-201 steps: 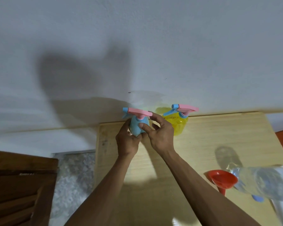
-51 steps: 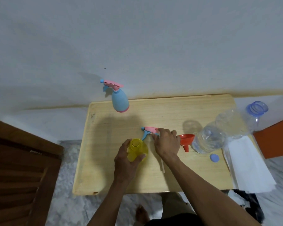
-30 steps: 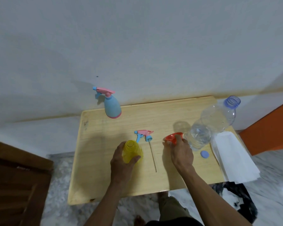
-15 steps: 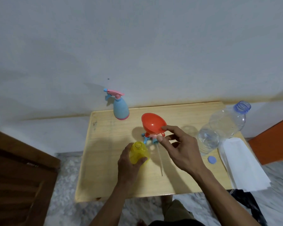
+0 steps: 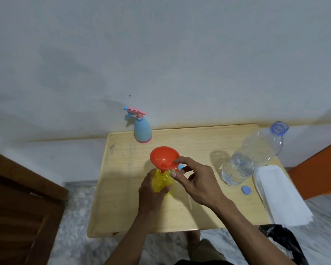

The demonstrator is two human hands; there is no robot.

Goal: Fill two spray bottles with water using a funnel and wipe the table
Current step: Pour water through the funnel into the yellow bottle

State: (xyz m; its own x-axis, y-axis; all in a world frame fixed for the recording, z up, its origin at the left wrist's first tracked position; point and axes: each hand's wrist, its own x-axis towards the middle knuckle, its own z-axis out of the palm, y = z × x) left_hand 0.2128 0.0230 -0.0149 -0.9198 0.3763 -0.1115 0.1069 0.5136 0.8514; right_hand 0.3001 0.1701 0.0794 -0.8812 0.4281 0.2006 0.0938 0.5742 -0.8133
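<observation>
**Red funnel going into the yellow bottle**

Red plastic is what I am pinching: my right hand (image 5: 197,183) is holding the funnel (image 5: 164,157) by its rim tab, its spout sitting in the neck of the yellow bottle (image 5: 161,183). My left hand (image 5: 151,194) is wrapping round that bottle, keeping it upright. I am judging that the spout needs seating straight before I let go. The water bottle (image 5: 252,155) is standing uncapped to the right of the yellow bottle, the blue bottle (image 5: 142,129) behind it.

Funnel (image 5: 164,157) now sits in yellow bottle (image 5: 162,183) mouth, no longer on counter (image 5: 122,207); right hand (image 5: 196,183) pinches its rim tab.
</observation>
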